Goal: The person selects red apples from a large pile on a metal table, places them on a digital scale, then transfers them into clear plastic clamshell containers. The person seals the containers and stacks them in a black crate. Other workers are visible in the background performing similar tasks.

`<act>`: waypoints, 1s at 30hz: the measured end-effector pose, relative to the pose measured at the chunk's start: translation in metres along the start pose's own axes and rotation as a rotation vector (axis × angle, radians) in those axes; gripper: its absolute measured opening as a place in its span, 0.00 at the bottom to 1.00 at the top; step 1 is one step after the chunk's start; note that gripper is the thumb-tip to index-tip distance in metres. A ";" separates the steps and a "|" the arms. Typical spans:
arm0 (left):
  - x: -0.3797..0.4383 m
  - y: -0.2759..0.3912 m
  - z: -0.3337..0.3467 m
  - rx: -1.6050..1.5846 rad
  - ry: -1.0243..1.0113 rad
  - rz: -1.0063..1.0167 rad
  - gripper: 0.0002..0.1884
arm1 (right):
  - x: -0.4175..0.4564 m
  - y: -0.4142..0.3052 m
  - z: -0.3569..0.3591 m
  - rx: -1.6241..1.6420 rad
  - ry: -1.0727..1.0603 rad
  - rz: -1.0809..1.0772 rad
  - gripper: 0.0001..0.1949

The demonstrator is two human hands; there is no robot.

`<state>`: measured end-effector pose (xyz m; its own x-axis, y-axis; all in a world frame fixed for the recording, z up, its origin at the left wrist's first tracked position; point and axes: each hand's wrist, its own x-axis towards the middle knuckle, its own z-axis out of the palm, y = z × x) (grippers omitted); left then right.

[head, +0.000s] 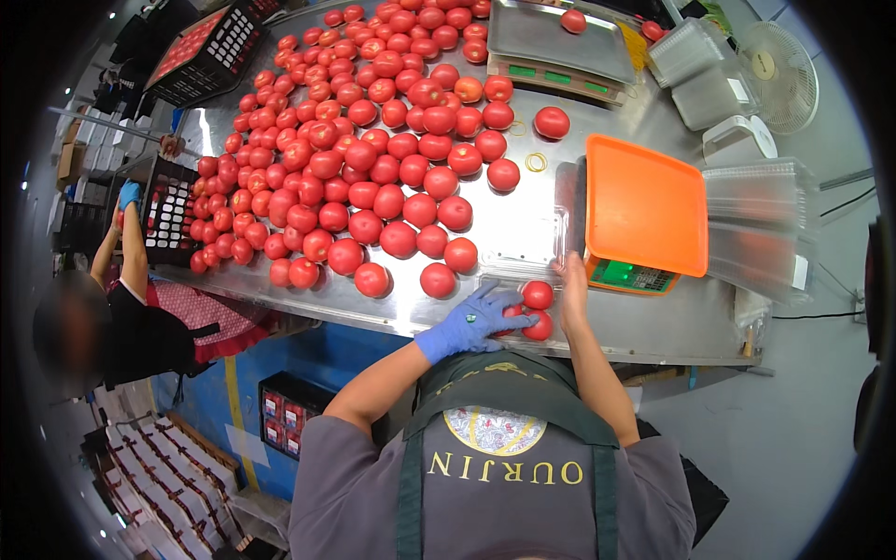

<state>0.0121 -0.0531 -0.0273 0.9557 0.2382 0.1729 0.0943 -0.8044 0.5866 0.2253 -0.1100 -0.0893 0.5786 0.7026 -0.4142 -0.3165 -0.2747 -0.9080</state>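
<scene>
My left hand [483,318], in a blue glove, lies over a clear plastic clamshell box [521,271] at the table's near edge. Its spread fingers reach around a partly covered tomato [510,322], and one fingertip meets another tomato [537,326]. A third tomato [538,295] sits in the box just beyond. My bare right hand [575,290] is upright along the box's right side, its thumb by the rim. Close to that hand stands a digital scale with an orange tray [645,203] and a lit green display [619,271].
Loose tomatoes [364,164] cover much of the metal table [518,217]. A second scale [560,42] carries one tomato. Stacked clear containers [756,224] and a fan [777,77] are at the right. A co-worker's gloved hand [130,194] is beside a black crate [168,210].
</scene>
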 end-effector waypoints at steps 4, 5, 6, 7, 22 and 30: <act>-0.037 0.003 0.010 -0.176 0.503 -0.200 0.24 | -0.008 -0.010 -0.017 0.111 -0.176 -0.122 0.27; -0.048 0.006 0.022 -0.399 0.654 -0.405 0.22 | -0.017 -0.004 -0.026 -0.066 -0.180 -0.209 0.23; -0.055 0.013 0.028 -0.623 0.800 -0.609 0.20 | -0.029 -0.005 -0.031 -0.239 -0.168 -0.299 0.19; -0.058 0.016 0.031 -0.853 0.942 -0.812 0.18 | -0.041 0.001 -0.038 -0.281 -0.127 -0.303 0.18; -0.038 0.009 0.058 -1.195 0.274 -1.037 0.29 | -0.035 0.002 -0.041 -0.743 -0.148 -0.592 0.13; -0.010 0.049 0.012 -1.111 -0.288 -0.820 0.17 | 0.117 -0.066 0.117 -0.813 0.170 -0.695 0.10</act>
<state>0.0103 -0.1019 -0.0097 0.7731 0.1955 -0.6034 0.5070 0.3814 0.7730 0.2267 0.0674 -0.0702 0.5555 0.7896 0.2606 0.6781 -0.2488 -0.6916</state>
